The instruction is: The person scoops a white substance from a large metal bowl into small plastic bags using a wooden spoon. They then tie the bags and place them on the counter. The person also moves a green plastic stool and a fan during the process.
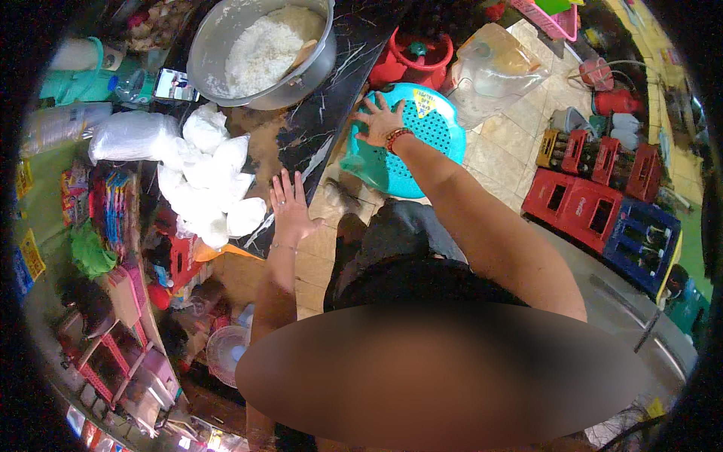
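Observation:
My left hand has its fingers spread at the edge of the dark marble-patterned table, wearing a ring and a thin bracelet; it holds nothing. Fingers apart, my right hand rests on the round turquoise plastic stool seat, which is dotted with holes. A red beaded bracelet circles that wrist. On the table, close to my left hand, lies a heap of white tied plastic bundles; their contents are hidden. Farther back stands a large metal pot with white rice and what looks like a wooden scoop inside.
Behind the stool are red tubs and a clear plastic bag on the tiled floor. Red crates and a blue crate stand at right. A phone and clear plastic packs sit left of the pot.

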`<state>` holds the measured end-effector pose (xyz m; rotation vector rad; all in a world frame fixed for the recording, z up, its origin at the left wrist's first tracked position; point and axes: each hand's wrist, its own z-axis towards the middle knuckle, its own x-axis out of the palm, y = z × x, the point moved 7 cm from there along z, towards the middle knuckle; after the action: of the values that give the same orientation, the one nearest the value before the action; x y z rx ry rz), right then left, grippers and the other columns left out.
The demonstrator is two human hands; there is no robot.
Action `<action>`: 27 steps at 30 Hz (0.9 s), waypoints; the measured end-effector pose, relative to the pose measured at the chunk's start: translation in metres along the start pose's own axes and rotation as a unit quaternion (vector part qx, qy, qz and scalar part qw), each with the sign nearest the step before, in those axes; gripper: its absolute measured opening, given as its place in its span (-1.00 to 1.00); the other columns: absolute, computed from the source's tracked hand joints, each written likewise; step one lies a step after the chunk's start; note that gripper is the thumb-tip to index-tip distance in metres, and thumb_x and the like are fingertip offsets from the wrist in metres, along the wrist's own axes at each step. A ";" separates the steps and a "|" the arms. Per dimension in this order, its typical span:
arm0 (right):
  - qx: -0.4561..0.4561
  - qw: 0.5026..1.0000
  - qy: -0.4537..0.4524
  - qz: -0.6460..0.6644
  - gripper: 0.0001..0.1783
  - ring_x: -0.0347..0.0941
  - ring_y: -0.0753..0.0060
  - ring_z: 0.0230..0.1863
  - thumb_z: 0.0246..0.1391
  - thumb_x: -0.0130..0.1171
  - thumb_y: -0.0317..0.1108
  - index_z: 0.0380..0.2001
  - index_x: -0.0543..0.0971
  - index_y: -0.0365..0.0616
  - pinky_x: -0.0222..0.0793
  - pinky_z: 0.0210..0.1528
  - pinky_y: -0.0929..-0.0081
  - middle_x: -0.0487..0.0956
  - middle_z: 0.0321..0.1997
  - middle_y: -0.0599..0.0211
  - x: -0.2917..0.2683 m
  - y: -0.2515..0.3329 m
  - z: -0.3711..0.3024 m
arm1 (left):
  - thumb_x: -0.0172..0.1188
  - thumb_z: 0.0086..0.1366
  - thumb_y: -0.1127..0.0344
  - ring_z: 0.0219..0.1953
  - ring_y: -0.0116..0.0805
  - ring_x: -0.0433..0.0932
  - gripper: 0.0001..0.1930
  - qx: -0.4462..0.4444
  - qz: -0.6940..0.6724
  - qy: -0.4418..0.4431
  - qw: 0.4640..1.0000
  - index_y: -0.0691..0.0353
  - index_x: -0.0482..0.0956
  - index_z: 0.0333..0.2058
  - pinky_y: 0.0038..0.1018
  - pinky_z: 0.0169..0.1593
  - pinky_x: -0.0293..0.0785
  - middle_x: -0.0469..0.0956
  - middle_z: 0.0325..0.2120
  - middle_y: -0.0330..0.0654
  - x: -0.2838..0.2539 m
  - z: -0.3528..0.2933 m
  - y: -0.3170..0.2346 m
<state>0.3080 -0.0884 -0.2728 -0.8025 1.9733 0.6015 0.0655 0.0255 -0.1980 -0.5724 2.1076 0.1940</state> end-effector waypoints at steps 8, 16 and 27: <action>0.004 1.000 0.003 0.020 -0.30 -0.29 0.05 0.46 -0.18 0.19 0.27 0.12 0.35 0.51 -0.24 0.18 -0.63 0.01 0.44 0.46 0.004 -0.006 -0.017 | 0.47 -0.19 0.00 0.37 0.18 -0.47 0.32 0.053 -0.028 -0.060 0.996 0.19 -0.38 0.33 0.21 0.28 -0.41 -0.46 0.35 0.09 0.011 -0.001 0.007; 0.016 0.999 0.039 0.017 -0.28 -0.38 -0.01 0.47 -0.16 0.19 0.27 0.15 0.29 0.58 -0.03 0.19 -0.49 -0.07 0.45 0.45 0.010 -0.015 -0.017 | 0.35 -0.02 0.26 0.40 0.04 -0.37 0.05 0.078 -0.047 -0.109 0.990 0.03 -0.18 0.35 0.16 0.31 -0.31 -0.33 0.38 -0.12 0.012 -0.005 0.017; 0.041 0.998 0.051 -0.011 -0.06 -0.50 -0.20 0.44 -0.31 0.23 0.38 0.23 0.27 0.43 -0.17 0.25 -0.46 -0.18 0.47 0.33 0.021 0.017 -0.006 | 0.11 0.02 0.52 0.40 0.06 -0.35 -0.10 0.110 -0.101 -0.160 0.976 0.04 -0.09 0.34 0.20 0.28 -0.33 -0.28 0.38 -0.12 0.007 -0.015 0.021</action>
<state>0.2841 -0.0877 -0.2866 -0.8179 2.0661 0.4725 0.0411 0.0361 -0.1969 -0.5769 1.7196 -0.0601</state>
